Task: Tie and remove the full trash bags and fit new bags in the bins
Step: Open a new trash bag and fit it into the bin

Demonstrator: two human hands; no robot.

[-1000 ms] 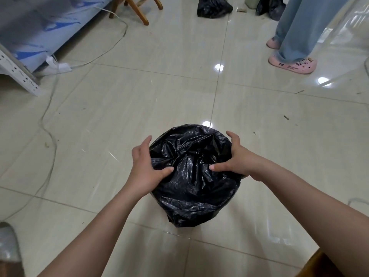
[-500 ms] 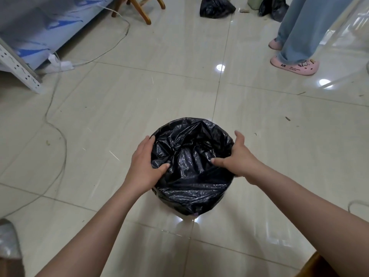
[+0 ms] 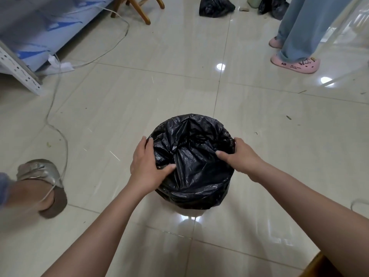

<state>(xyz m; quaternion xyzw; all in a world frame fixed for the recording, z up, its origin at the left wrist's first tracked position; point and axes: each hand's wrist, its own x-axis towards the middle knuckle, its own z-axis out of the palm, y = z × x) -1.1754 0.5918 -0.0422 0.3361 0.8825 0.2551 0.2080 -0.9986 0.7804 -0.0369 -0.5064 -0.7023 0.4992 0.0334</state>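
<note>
black crinkled plastic bag (image 3: 191,156) now sits lower over our round bin's rim (image 3: 191,206) than a second ago; left hand (image 3: 147,166) and right hand (image 3: 242,156) fingers clamp its folded edge between them, so lining looks nearly done.

- left hand (image 3: 146,166) and right hand (image 3: 240,156) grip the rim of a black bag (image 3: 192,162) over a bin
- tiled floor (image 3: 159,96); cable (image 3: 58,120) at left

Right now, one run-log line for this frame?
step: fitting bag | left hand: grips black bag at rim | right hand: grips bag, opposite rim | bin: mostly hidden
</note>
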